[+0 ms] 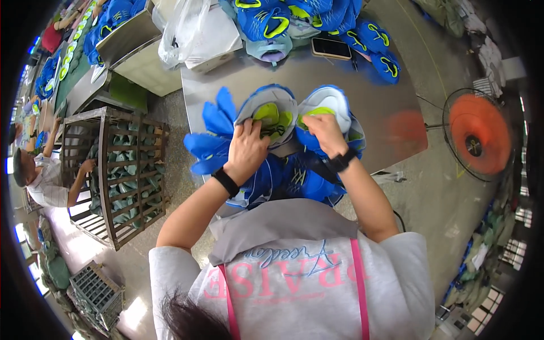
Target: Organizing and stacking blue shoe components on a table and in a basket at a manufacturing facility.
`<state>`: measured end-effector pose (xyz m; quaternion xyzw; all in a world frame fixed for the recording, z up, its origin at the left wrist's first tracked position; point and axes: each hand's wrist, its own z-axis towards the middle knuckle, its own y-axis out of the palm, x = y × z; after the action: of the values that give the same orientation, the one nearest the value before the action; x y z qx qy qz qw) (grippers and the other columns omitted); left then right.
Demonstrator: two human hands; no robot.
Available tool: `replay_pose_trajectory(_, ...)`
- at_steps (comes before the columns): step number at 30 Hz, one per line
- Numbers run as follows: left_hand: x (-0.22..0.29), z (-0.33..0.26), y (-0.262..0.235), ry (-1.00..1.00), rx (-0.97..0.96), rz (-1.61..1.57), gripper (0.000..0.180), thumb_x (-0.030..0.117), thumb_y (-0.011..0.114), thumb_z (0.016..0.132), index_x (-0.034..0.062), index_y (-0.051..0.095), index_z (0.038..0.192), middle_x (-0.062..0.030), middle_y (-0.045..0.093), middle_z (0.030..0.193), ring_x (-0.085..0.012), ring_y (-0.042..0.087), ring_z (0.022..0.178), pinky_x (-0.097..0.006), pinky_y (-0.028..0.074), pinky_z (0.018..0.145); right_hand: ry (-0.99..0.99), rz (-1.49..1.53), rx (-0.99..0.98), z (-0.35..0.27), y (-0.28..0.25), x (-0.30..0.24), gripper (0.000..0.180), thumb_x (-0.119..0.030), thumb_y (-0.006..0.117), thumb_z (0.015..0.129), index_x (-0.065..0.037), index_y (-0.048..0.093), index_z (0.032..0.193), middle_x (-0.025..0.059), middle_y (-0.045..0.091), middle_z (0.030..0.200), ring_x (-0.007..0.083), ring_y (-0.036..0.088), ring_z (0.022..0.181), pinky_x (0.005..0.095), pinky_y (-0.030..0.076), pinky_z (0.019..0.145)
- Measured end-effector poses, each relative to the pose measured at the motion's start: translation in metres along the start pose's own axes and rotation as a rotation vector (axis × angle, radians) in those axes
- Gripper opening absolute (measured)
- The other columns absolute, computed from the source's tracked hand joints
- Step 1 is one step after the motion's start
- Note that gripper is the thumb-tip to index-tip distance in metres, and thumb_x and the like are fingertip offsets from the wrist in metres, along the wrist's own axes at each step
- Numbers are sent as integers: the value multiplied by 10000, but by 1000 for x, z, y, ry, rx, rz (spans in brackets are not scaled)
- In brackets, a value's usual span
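Two blue shoe uppers with pale grey lining and yellow-green inner parts are side by side in front of me. The fingers of my left hand [247, 150] curl over the edge of the left shoe upper [271, 97] and grip it. Closed like a fist, my right hand [325, 135] holds the yellow-green part inside the right shoe upper [334, 93]. My right fingertips are hidden. More blue uppers [211, 141] fan out to the left of my left hand. Beneath my forearms, near my apron, lies another pile of blue uppers [306, 181].
The metal table [391, 107] carries a heap of blue uppers [266, 22], a phone [331, 49] and a white plastic bag [192, 34]. An orange fan [476, 136] stands right. At left, another person [48, 175] reaches to a slatted crate [107, 187] with green pieces.
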<state>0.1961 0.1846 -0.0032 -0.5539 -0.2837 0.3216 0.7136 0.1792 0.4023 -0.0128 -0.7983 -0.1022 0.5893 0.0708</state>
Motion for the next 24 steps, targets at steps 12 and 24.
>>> replay_pose_trajectory(12,-15,28,32,70,-84,-695,157,171,626,697,86,598,826,-41,622,836,-232,522,902,-363,319,901,-658,-806,201,-20,-40,-24,333,-246,595,788,-47,558,524,118,531,521,301,538,554,410,397,509)
replay_pose_trajectory(24,-17,42,33,-270,-44,-600,347,74,693,655,54,548,970,-96,645,819,-262,594,865,-363,412,795,-509,-990,254,-9,-1,-33,246,-225,685,716,-82,597,895,165,551,1000,333,546,898,424,446,700)
